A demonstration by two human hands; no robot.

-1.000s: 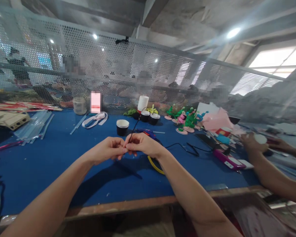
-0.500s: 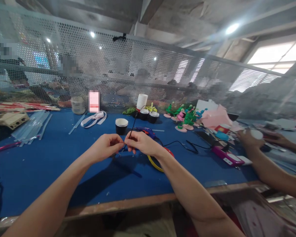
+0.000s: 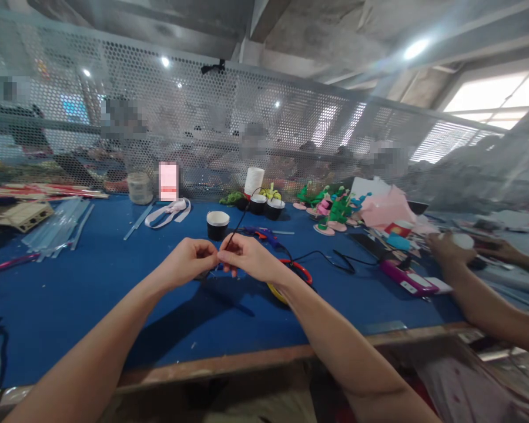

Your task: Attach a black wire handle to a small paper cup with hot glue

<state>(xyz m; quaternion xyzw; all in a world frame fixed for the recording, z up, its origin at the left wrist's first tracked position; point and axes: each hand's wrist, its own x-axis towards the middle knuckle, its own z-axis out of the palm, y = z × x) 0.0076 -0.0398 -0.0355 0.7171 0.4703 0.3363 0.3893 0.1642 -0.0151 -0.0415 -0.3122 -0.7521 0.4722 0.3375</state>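
My left hand (image 3: 190, 258) and my right hand (image 3: 252, 257) meet low over the blue table, fingertips touching. A thin black wire (image 3: 238, 220) rises from my right hand's pinch, slanting up and away to the right. My left fingers are pinched where the lower end of the wire lies, though the fingers hide that end. Just beyond the hands stands a black paper cup (image 3: 217, 227) with a white inside. A blue glue gun (image 3: 268, 236) lies behind my right hand. Red and yellow rings (image 3: 303, 270) lie partly under my right forearm.
Farther back are cups with thin black handles (image 3: 274, 210), a white cup stack (image 3: 254, 181) and green pipe-cleaner figures (image 3: 340, 208). Clear strips (image 3: 55, 229) lie left. A purple power strip (image 3: 406, 281) and another person's hand (image 3: 449, 251) are on the right. A perforated metal screen (image 3: 194, 123) stands behind.
Both hands have shifted slightly left, still together. The wire leans a little more to the right, and more of the red ring shows. The other person's hand has moved slightly.
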